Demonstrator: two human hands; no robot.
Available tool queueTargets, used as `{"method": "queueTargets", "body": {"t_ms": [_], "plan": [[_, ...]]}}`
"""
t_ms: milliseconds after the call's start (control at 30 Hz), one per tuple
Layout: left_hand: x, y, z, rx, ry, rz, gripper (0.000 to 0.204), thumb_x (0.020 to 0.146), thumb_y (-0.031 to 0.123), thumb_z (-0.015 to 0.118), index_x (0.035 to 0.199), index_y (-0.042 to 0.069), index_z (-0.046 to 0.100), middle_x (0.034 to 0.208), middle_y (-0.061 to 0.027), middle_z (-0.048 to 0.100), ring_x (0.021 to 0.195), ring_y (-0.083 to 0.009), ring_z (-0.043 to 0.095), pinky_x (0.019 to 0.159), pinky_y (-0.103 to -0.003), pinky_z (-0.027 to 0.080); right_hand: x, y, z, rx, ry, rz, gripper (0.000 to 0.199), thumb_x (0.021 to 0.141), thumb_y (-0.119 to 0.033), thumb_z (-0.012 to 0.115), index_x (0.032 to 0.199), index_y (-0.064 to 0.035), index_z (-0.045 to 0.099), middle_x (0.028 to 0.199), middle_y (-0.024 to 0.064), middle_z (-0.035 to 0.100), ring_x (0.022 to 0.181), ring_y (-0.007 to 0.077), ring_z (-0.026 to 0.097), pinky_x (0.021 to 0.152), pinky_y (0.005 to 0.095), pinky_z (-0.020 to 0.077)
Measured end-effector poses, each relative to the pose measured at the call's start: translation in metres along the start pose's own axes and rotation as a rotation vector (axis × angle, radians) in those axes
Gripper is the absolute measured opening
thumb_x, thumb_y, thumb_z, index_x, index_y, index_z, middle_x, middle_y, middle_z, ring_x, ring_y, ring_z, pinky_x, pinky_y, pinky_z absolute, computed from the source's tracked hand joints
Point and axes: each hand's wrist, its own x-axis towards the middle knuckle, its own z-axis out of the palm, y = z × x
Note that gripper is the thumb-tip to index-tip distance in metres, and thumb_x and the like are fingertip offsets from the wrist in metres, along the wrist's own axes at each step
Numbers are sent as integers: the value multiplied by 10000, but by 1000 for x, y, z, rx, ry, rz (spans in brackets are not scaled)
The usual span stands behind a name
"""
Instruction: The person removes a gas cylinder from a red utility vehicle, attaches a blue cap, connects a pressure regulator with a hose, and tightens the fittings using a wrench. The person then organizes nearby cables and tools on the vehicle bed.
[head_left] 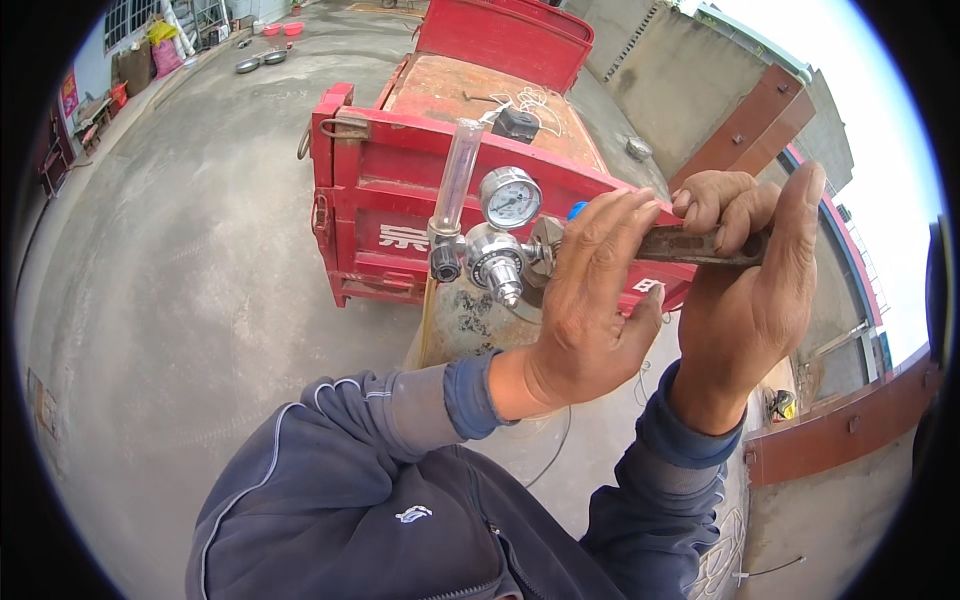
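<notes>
My right hand [750,270] is closed around the handle of a metal wrench [690,246], its fingers curled over it. The wrench's head reaches left to the nut [543,250] of a chrome gas regulator [495,262]; its jaws are partly hidden. My left hand [595,300] lies across the wrench's neck with fingers mostly stretched, touching it. The regulator carries a round pressure gauge [511,198] and an upright clear flow tube [461,175]. Below it stands a worn gas cylinder [465,320], partly hidden by my left arm. A blue piece [577,210] shows behind my left fingers.
Just beyond stands a red cargo bed [400,170] with a hammer [485,98], white cord [535,105] and a black box [516,125] in it. Pale hose [715,560] lies on the ground at lower right. A rusty beam [850,425] is at right.
</notes>
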Motion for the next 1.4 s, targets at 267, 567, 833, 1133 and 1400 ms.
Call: {"method": "queueTargets", "body": {"t_ms": [267,567,833,1133,1400], "plan": [[31,-25,29,-7,99,28,226,757,45,818,920,45,662,786,-117,647,676,-337,664,587,-410,513,17,11,-8,316,-363,60,638,1217,-445,349,647,-165,410,607,0,445,553,122,360,577,293,364],[28,-40,18,-32,-47,60,149,866,119,698,897,55,567,772,-129,586,676,-342,653,575,-425,507,6,21,6,340,-203,-25,533,1189,-306,418,669,-188,400,603,-22,393,502,97,308,510,275,285],[28,-45,12,-88,-43,125,160,811,121,682,918,43,593,767,-102,541,642,-285,614,561,-396,500,-4,23,4,346,-202,-14,455,1160,-284,458,714,-198,479,632,-33,465,510,76,372,516,255,313],[21,-43,15,-186,-85,198,155,818,107,706,866,49,569,733,-101,512,616,-300,596,544,-422,477,-26,24,8,295,-105,-177,486,1204,-324,380,740,-197,452,634,-33,448,489,82,335,497,268,294],[24,-51,9,-163,-65,180,153,808,104,711,857,59,574,731,-100,528,608,-301,602,538,-410,476,-20,34,12,349,-138,-139,488,1201,-324,388,732,-196,428,621,-38,405,489,90,315,504,275,291]]}}
